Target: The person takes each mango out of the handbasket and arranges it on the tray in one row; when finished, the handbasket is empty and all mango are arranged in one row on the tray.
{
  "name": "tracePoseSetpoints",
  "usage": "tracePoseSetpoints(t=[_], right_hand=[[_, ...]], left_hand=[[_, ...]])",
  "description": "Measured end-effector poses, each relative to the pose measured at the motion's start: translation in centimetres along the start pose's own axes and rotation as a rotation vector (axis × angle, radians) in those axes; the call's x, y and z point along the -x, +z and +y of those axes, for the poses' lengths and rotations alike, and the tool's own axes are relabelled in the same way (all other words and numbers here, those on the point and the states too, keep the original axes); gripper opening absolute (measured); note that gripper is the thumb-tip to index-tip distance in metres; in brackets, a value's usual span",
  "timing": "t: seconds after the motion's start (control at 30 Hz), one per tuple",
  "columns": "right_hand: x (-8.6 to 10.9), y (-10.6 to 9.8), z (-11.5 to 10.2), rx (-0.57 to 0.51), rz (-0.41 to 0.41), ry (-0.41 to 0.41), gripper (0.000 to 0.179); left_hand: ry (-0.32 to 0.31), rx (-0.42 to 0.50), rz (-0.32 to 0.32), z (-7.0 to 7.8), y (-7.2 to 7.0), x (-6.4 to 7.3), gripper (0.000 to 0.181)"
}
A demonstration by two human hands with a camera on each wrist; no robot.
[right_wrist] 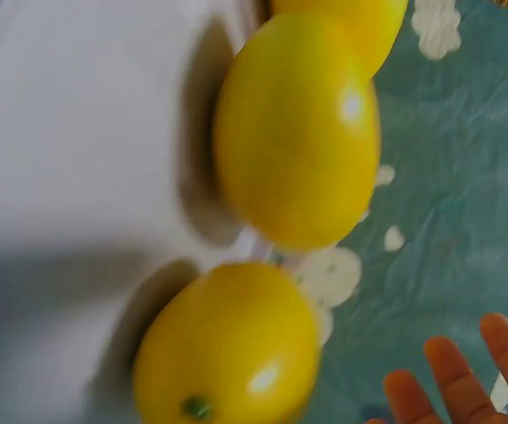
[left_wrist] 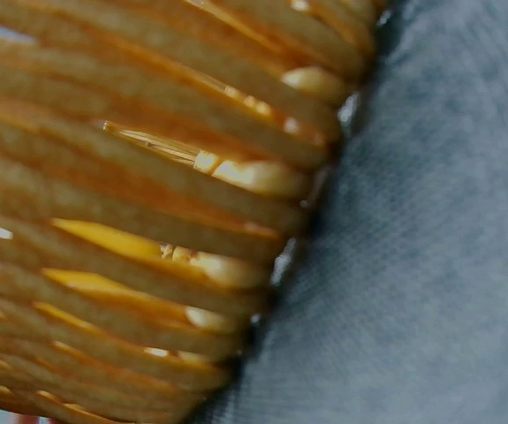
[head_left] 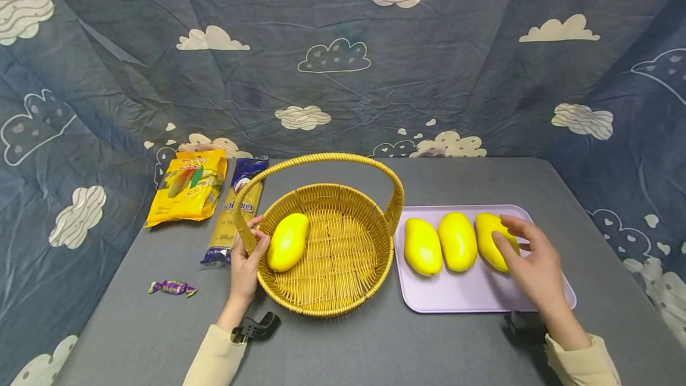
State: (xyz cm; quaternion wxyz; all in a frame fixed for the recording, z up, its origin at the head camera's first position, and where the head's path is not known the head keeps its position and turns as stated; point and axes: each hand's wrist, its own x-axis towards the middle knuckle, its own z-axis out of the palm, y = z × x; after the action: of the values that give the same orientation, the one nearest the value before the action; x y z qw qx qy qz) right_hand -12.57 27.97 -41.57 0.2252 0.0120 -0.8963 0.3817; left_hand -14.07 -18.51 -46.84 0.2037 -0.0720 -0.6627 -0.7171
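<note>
A golden wicker basket (head_left: 343, 302) with a tall arched handle stands mid-table, with one yellow mango (head_left: 288, 243) lying inside on its left. My left hand (head_left: 246, 264) grips the basket's left side where the handle meets the rim; the woven wall (left_wrist: 130, 194) fills much of the left wrist view. On a lilac tray (head_left: 455, 299) to the right lie three more mangoes in a row: a left one (head_left: 423, 246), a middle one (head_left: 457, 242) and a right one (head_left: 490, 237). My right hand (head_left: 536, 261) is over the right mango, thumb and fingers spread, holding nothing.
Left of the basket lie a blue-and-gold pasta packet (head_left: 227, 231), a yellow bag with a mango picture (head_left: 187, 186) and a purple wrapped candy (head_left: 172, 288). A cloud-patterned cloth (head_left: 332, 94) hangs behind the grey table (head_left: 343, 350).
</note>
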Motion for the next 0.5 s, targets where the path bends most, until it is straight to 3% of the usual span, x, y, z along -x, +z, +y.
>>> tracePoseSetpoints(t=[0.23,0.5], right_hand=[[0.6,1.1,-3.2,-0.128,0.049,-0.142,0.034],[1.1,2.3,-9.4,-0.252,-0.049,-0.364,0.033]], left_hand=[[0.006,-0.004,-0.002,-0.1,0.0,0.0,0.028],[-0.004,-0.015,0.005,-0.1,-0.1,0.1,0.029]])
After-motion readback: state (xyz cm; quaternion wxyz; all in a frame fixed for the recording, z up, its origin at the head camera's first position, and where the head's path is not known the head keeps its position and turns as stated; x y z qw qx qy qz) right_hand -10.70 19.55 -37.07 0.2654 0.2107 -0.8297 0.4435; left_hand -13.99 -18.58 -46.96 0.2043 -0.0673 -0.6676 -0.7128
